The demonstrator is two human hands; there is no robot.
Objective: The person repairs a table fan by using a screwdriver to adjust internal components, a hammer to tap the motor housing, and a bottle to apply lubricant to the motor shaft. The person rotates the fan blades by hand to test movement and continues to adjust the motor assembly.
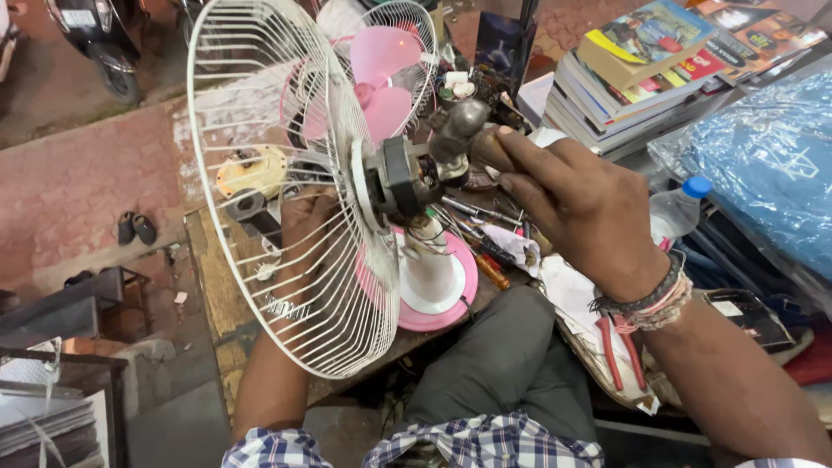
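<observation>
A white wire fan guard (260, 173) with a bare motor (400, 180) at its centre is held up in front of me. My left hand (305, 227) grips the guard from behind, seen through the wires. My right hand (572, 204) is shut on a hammer whose grey metal head (461, 121) rests against the back of the motor. Under the motor stands the fan's white and pink base (433, 282).
A second fan with pink blades (381, 78) stands behind. Screwdrivers (490, 269) and red-handled pliers (620, 347) lie on the bench. Stacked books (641, 78), a plastic bottle (676, 212) and blue wrapped bundles (763, 165) fill the right. A scooter (104, 43) is parked on the pavement.
</observation>
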